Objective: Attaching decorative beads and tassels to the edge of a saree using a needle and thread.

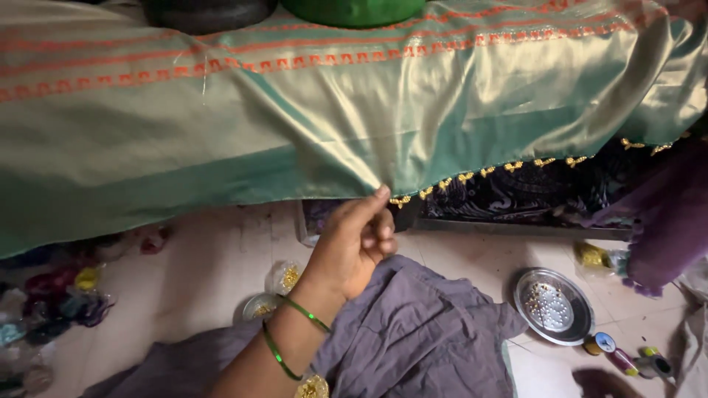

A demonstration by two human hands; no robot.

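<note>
Silk cloth, pale green-gold with orange woven bands, hangs stretched across the whole upper part of the view, and its lower hem is caught at the tip of one hand. Which hand it is I cannot say for sure; it rises from the bottom centre with the forearm slanting up to the right, so I take it as the left hand. The thumb and forefinger are pinched together on the hem, the other fingers curled into the palm, so the cloth lies directly above and against the fingertips, falling in soft folds from that point. Just right of the pinch, a row of small gold bead tassels runs along the hem, up toward the right edge. Two green bangles circle the wrist. Below the forearm a grey-purple garment lies crumpled on the pale tiled floor. Near the wrist, to its left, sit small clear packets of gold beads. Further right a round steel plate holds tiny beads, with thread spools just beside it. Behind the hem is a dark patterned fabric. At the far left lie blurred bundles of coloured thread.
</note>
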